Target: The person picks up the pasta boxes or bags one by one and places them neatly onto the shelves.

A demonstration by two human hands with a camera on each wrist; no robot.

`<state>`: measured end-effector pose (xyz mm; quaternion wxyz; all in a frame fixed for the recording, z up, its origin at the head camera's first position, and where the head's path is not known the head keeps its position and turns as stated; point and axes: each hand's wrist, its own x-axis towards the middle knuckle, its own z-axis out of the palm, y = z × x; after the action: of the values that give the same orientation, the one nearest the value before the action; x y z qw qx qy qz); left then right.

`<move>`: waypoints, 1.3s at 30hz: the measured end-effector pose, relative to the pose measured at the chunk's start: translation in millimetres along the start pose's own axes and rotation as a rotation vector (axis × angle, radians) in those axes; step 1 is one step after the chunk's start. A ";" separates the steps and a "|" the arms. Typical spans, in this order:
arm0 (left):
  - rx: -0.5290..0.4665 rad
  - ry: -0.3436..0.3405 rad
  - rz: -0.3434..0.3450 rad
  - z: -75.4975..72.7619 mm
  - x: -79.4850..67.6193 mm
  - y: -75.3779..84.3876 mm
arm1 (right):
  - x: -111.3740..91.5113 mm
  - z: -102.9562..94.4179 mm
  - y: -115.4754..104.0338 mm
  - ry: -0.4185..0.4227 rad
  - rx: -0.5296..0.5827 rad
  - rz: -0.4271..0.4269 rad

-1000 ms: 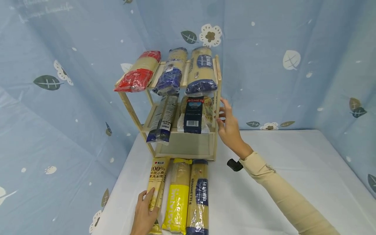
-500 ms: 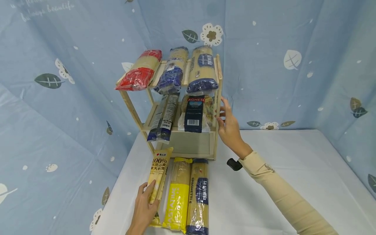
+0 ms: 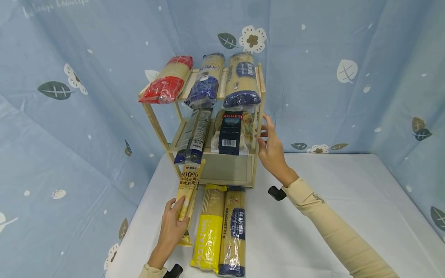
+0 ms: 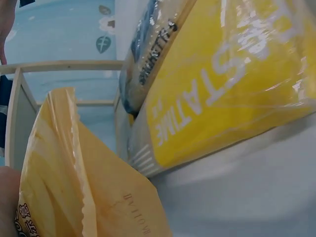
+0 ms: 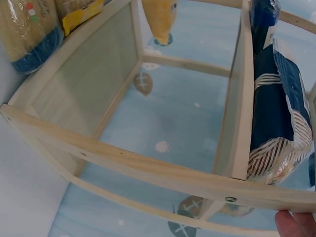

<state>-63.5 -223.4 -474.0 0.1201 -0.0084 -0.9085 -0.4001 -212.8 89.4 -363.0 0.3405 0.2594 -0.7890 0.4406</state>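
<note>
A yellow spaghetti packet [image 3: 189,181] is gripped by my left hand [image 3: 172,224], thumb on one side and fingers on the other. Its top end is tilted up at the front of the wooden shelf rack [image 3: 227,170], just below an overhanging dark packet. In the left wrist view the packet's lower end [image 4: 108,192] fills the foreground. My right hand [image 3: 272,152] holds the rack's right upright, its fingertips [image 5: 291,224] against the wood in the right wrist view. The bottom shelf holds nothing.
On the white table lie a bright yellow pasta packet [image 3: 208,239] and a blue-ended spaghetti packet [image 3: 232,231]. Red [image 3: 165,88] and blue packets line the top shelf. The middle shelf carries a dark packet [image 3: 194,139] and an Agnesi packet [image 3: 229,133].
My left hand has lifted the yellow spaghetti packet off the table and moved it forward to the rack. The right hand stays on the upright.
</note>
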 end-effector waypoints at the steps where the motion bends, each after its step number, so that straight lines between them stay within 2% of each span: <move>1: 0.003 -0.001 0.001 0.2 2.9 0.2 | 0.3 0.0 0.0 -0.001 0.000 0.002; 9: 0.013 -0.028 0.001 4.1 26.8 2.3 | 1.3 0.0 1.3 -0.003 -0.011 0.016; 16: 0.026 0.009 0.030 10.8 45.7 -0.2 | 0.5 1.5 2.6 -0.004 -0.013 0.031; 26: 0.014 0.025 0.058 23.4 76.6 -8.2 | 0.2 1.8 2.0 0.005 -0.038 0.021; 34: 0.006 0.013 0.072 34.4 99.8 -15.1 | -0.2 2.5 3.0 0.003 -0.029 0.018; 39: -0.010 -0.013 0.106 37.4 112.4 -17.9 | -0.3 2.3 1.9 0.006 -0.024 0.017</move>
<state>-182.6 -217.3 -486.1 0.1351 -0.0597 -0.9055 -0.3978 -214.7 88.3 -365.1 0.3423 0.2472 -0.7954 0.4347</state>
